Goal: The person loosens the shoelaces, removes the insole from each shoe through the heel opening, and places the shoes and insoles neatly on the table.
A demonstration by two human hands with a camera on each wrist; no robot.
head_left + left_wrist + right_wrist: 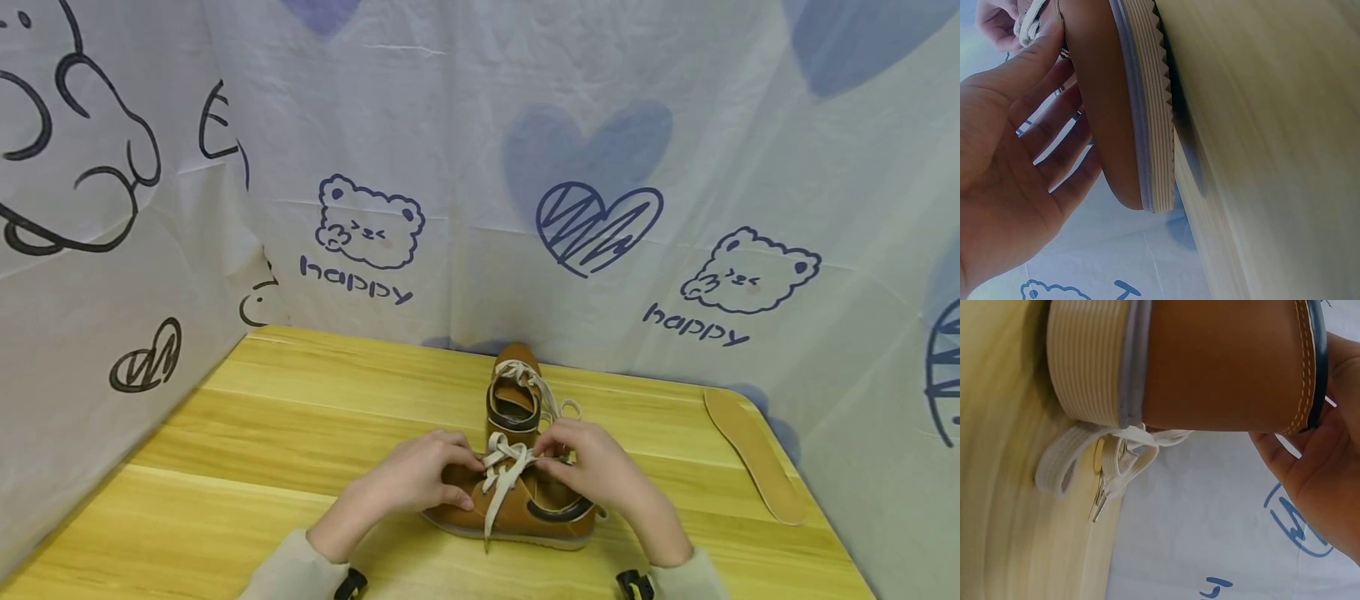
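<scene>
A brown shoe with a cream sole lies sideways on the table, toe to the left. Its cream shoelace is looped into a bow, with one end hanging down the near side. Around the toe part, my left hand holds the shoe, thumb on the near side and fingertips by the bow. The left wrist view shows that hand against the brown upper. Over the shoe opening, my right hand pinches the lace between thumb and fingers. In the right wrist view, the shoe heel hides its fingertips.
A second brown shoe stands just behind, toe away, its laces trailing right; their loops appear in the right wrist view. A tan insole lies at the table's right edge. Printed white cloth surrounds the wooden table.
</scene>
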